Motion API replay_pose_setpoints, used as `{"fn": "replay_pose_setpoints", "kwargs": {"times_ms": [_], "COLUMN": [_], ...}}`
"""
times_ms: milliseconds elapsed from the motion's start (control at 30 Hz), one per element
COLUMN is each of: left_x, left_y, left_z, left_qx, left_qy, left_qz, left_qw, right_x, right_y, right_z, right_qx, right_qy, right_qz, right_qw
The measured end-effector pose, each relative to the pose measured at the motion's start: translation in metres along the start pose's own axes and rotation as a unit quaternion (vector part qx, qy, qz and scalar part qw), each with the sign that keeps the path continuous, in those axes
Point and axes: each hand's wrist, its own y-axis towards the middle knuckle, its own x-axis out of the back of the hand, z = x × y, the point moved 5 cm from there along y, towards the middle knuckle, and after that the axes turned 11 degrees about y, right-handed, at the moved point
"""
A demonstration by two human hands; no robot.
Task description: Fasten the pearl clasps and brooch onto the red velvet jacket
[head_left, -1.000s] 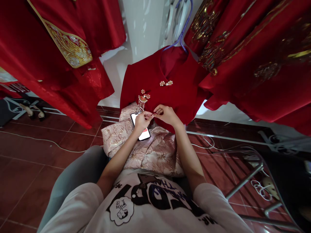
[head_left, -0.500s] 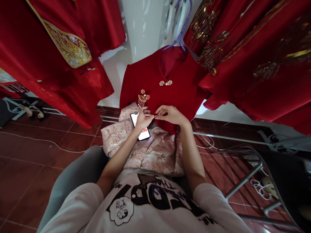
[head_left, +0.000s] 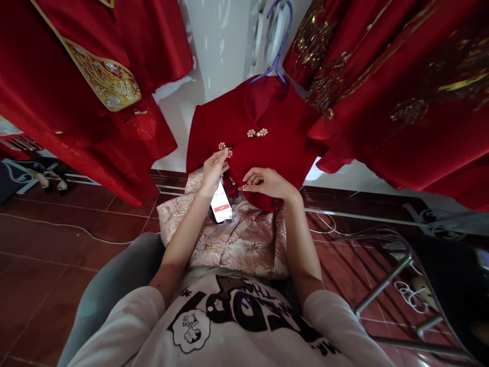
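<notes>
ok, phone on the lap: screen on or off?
On. The phone lies face up on the pink brocade fabric, its screen lit white with a red bar, just below the left hand.

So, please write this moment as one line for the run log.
left hand: on tassel brooch | right hand: pinching small bead clasp | red jacket: on hanger

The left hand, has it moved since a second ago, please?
Yes. The left hand has risen from beside the right hand, off the phone, up to the tasselled brooch on the red jacket.
</notes>
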Motion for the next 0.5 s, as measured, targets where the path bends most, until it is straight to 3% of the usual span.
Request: {"fn": "replay_pose_setpoints", "kwargs": {"times_ms": [167, 300, 500], "left_x": [0.0, 0.002, 0.005], "left_y": [0.008, 0.012, 0.012], "left_z": [0.003, 0.005, 0.005], "left_qx": [0.013, -0.008, -0.013], "left_qy": [0.002, 0.06, 0.095], "left_qz": [-0.003, -0.007, -0.052], "left_qw": [1.0, 0.998, 0.994], "right_x": [0.003, 0.001, 0.0], "right_y": [-0.001, 0.0, -0.001], "right_z": [-0.002, -0.003, 0.001], "right_qx": [0.004, 0.003, -0.004], "right_qy": [0.001, -0.008, -0.015], "right_qz": [-0.003, 0.0, 0.001], "right_qw": [1.0, 1.0, 1.0]}}
